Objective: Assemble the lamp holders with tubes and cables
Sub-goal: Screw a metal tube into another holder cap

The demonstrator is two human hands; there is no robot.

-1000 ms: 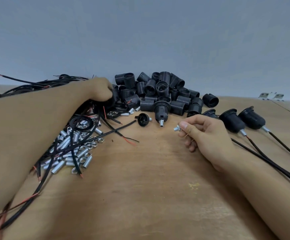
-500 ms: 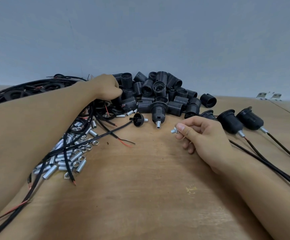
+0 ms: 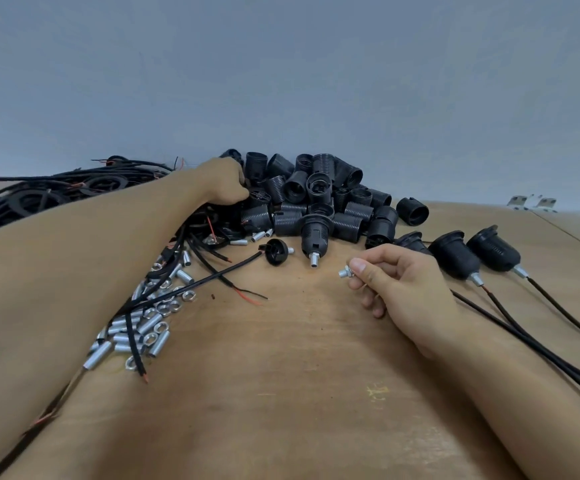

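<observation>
My right hand (image 3: 396,285) pinches a small silver tube with a nut (image 3: 344,273) between thumb and forefinger, just above the wooden table (image 3: 281,393). My left hand (image 3: 226,183) reaches into the left edge of the pile of black lamp holders (image 3: 319,199), fingers curled among the parts; what it grips is hidden. A holder with a tube fitted (image 3: 314,233) stands in front of the pile, and a black cap (image 3: 276,251) lies beside it. Loose silver tubes and nuts (image 3: 143,320) lie under my left forearm. Black cables (image 3: 46,192) are heaped at the far left.
Three assembled holders with cables (image 3: 454,254) lie at the right, their cables (image 3: 524,334) running toward the near right edge. Loose cable ends with red cores (image 3: 243,294) cross the table left of centre. Small metal brackets (image 3: 531,202) sit far right by the grey wall.
My left hand has moved right and farther back, from the cable heap into the lamp holder pile. My right hand still pinches the tube in about the same place.
</observation>
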